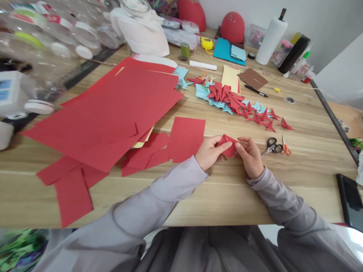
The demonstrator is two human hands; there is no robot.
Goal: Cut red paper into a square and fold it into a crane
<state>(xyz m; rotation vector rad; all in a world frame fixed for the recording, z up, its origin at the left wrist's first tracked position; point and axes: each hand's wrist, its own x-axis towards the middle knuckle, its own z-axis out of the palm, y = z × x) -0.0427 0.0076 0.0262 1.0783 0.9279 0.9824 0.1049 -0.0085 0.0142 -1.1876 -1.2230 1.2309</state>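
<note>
Between my two hands is a small folded piece of red paper [226, 140], held just above the wooden table [227, 196]. My left hand [211, 151] grips its left side, the thumb lying across the front. On the right edge, my right hand [250, 155] pinches it between thumb and fingers. A flat red paper sheet [187, 138] lies close to the left of my left hand. Beyond my hands, several folded red paper cranes [265, 115] sit beside a stack of red and blue folded pieces [222, 94].
Large red sheets [113, 109] and smaller cut pieces spread over the left side. Black scissors [272, 145] and orange scissors [286, 148] lie right of my right hand. A black phone [351, 200] rests at the right edge. Plastic bottles [85, 34] crowd the upper left.
</note>
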